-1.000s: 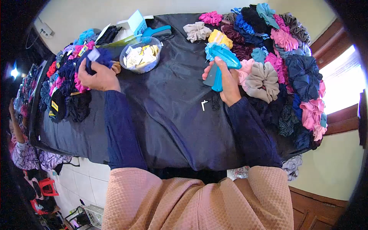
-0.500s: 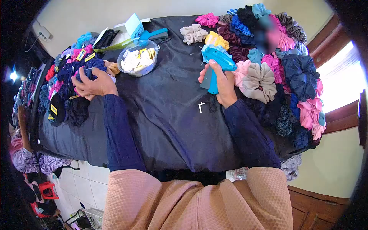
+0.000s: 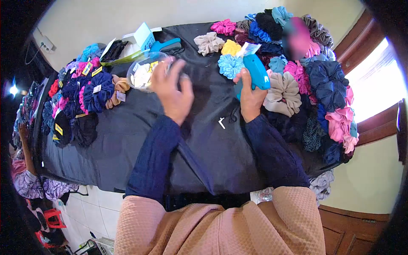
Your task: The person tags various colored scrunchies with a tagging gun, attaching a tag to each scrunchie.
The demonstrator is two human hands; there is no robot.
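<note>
My right hand (image 3: 251, 95) is wrapped round a teal tagging gun (image 3: 256, 70), which points away from me near the pile on the right. A white piece (image 3: 249, 49) shows at its top end. Just beyond it lies a light blue scrunchie (image 3: 230, 66), with a yellow scrunchie (image 3: 231, 47) behind. My left hand (image 3: 173, 91) is over the table beside a clear round tub (image 3: 135, 80) of white and yellow tags (image 3: 141, 75). Its fingers are apart, somewhat blurred, and nothing shows in them.
Scrunchies with tags (image 3: 87, 91) are heaped on the left, and a large scrunchie pile (image 3: 327, 85) covers the right. At the back are an open box (image 3: 142, 38) and a second teal tagging gun (image 3: 165, 45). A small white piece (image 3: 221, 123) lies on the black cloth (image 3: 127, 148).
My left hand has left the tagged heap and moved right, past the tub; a navy scrunchie now lies on that heap. The tagging gun in my right hand has turned more upright.
</note>
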